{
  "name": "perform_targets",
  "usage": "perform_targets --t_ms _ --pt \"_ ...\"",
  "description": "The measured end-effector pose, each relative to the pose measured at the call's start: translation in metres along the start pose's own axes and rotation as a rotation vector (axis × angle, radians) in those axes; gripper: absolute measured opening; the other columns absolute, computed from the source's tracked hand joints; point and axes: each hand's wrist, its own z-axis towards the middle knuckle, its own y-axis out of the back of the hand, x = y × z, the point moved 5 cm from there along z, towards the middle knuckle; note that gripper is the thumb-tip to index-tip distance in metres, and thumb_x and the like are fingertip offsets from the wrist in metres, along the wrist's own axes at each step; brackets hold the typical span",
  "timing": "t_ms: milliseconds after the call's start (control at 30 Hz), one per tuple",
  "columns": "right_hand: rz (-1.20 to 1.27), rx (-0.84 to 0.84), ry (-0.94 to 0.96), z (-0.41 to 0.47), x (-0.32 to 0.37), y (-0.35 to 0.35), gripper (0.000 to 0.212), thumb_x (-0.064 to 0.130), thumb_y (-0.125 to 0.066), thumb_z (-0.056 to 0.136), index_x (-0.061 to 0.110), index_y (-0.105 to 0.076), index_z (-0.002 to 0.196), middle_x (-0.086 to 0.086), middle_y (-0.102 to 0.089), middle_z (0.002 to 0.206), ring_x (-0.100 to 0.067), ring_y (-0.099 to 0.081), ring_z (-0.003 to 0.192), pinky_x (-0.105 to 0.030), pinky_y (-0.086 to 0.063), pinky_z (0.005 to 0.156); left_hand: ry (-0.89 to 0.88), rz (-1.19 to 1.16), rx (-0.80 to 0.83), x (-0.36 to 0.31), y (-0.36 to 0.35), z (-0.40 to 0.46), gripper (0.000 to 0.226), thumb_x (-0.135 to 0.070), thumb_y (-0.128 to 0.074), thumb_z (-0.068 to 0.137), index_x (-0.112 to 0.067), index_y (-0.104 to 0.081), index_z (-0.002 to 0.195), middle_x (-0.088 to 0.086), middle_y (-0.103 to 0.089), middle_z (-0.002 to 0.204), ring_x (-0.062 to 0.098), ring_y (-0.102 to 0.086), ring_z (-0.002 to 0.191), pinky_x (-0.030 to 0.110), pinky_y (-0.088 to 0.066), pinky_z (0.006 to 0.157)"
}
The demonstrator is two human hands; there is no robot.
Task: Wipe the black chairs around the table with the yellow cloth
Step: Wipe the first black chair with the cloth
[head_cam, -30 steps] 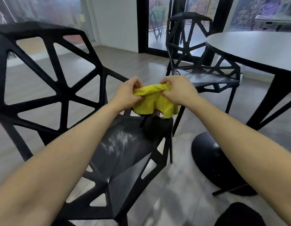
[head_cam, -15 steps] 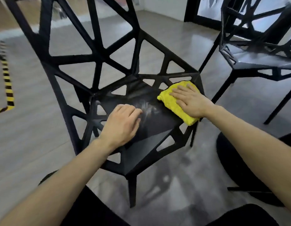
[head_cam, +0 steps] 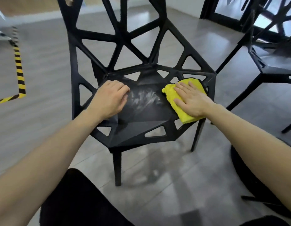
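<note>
The yellow cloth (head_cam: pixel 182 101) lies folded on the right side of the black chair (head_cam: pixel 146 111) seat, its long axis running front to back. The right hand (head_cam: pixel 190 100) presses it, fingers flat and straight. The left hand (head_cam: pixel 108 98) rests on the seat's left side, fingers loosely curled, holding nothing.

Left hand (head_cam: pixel 109 99): centre-left of frame, palm down, fingers loosely curled. Right hand (head_cam: pixel 191 98): centre-right, flat, fingers straight and spread. Both forearms bare, extended.

Cloth (head_cam: pixel 182 101) on chair (head_cam: pixel 141 118) seat's right, under right hand (head_cam: pixel 191 99).
</note>
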Motion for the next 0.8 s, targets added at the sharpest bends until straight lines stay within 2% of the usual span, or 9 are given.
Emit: perform_targets --t_ms 133,200,300,400,500,600,667,733,800 --pt "0.097 -0.037 -0.191 -0.01 0.047 -0.006 0.092 0.063 -0.005 0.092 0.014 -0.024 0.168 -0.007 -0.023 0.175 -0.024 -0.016 0.162 -0.047 -0.007 0.132 0.072 0.005 -0.009 0.013 0.018 -0.061 0.025 -0.03 -0.05 0.107 -0.013 -0.068 0.106 0.005 -0.07 0.104 0.032 -0.064 0.104 0.045 -0.046 0.103" --pt "0.111 -0.031 -0.103 -0.011 0.109 -0.009 0.091 0.063 -0.003 0.091 0.018 -0.023 0.168 -0.011 -0.03 0.172 -0.029 -0.024 0.159 -0.05 -0.014 0.129 0.15 0.04 -0.003 0.028 0.023 -0.074 0.03 -0.033 -0.045 0.107 -0.013 -0.068 0.103 0.005 -0.07 0.105 0.032 -0.063 0.106 0.045 -0.045 0.104" --pt "0.143 -0.012 0.151 -0.02 0.169 -0.012 0.08 0.065 -0.008 0.098 0.03 -0.02 0.169 -0.009 -0.027 0.174 -0.029 -0.023 0.16 -0.048 -0.014 0.13 0.197 0.08 -0.011 0.043 0.022 -0.065 0.034 -0.033 -0.042 0.107 -0.013 -0.068 0.103 0.005 -0.07 0.107 0.032 -0.062 0.108 0.044 -0.041 0.11" --pt "0.141 0.054 0.238 -0.015 0.127 -0.002 0.088 0.082 -0.007 0.093 0.037 -0.02 0.168 0.002 -0.018 0.177 -0.02 -0.012 0.164 -0.041 -0.002 0.133 0.204 0.071 -0.055 0.046 0.023 -0.065 0.032 -0.03 -0.045 0.107 -0.011 -0.07 0.101 0.007 -0.071 0.107 0.033 -0.064 0.111 0.045 -0.038 0.117" --pt "-0.009 0.134 -0.015 0.039 0.033 0.004 0.107 0.091 0.01 0.083 0.032 -0.012 0.17 -0.001 -0.007 0.179 -0.02 0.001 0.165 -0.045 0.008 0.132 0.249 0.093 -0.128 0.046 0.024 -0.069 0.025 -0.027 -0.051 0.105 -0.01 -0.07 0.101 0.008 -0.071 0.114 0.031 -0.062 0.124 0.046 -0.032 0.125" --pt "0.011 0.13 -0.199 0.08 0.039 -0.002 0.119 0.093 0.012 0.076 0.023 -0.003 0.171 -0.007 0.001 0.179 -0.022 0.007 0.165 -0.051 0.011 0.131 0.263 0.131 -0.108 0.048 0.02 -0.064 0.031 -0.03 -0.052 0.104 -0.007 -0.071 0.109 0.011 -0.069 0.127 0.032 -0.055 0.139 0.051 -0.024 0.13" --pt "0.098 0.182 -0.058 0.078 0.105 -0.008 0.114 0.094 0.003 0.081 0.023 0.0 0.171 -0.006 0.004 0.178 -0.022 0.008 0.165 -0.053 0.009 0.131 0.184 0.157 -0.02 0.058 0.021 -0.057 0.037 -0.034 -0.05 0.103 -0.006 -0.072 0.113 0.013 -0.068 0.132 0.033 -0.052 0.145 0.056 -0.022 0.13" --pt "0.127 0.204 0.235 0.048 0.173 -0.009 0.101 0.088 -0.006 0.09 0.028 0.0 0.171 -0.001 0.004 0.178 -0.018 0.007 0.165 -0.05 0.007 0.132 0.135 0.207 0.113 0.08 0.026 -0.048 0.042 -0.038 -0.049 0.102 -0.007 -0.072 0.118 0.013 -0.066 0.136 0.034 -0.047 0.15 0.058 -0.018 0.131" --pt "0.137 0.195 0.447 0.01 0.193 -0.005 0.09 0.084 -0.011 0.095 0.036 -0.001 0.17 0.006 0.005 0.178 -0.012 0.008 0.164 -0.045 0.008 0.132 0.174 0.229 0.203 0.103 0.032 -0.041 0.047 -0.043 -0.048 0.1 -0.009 -0.073 0.119 0.011 -0.068 0.135 0.035 -0.043 0.152 0.059 -0.013 0.133"
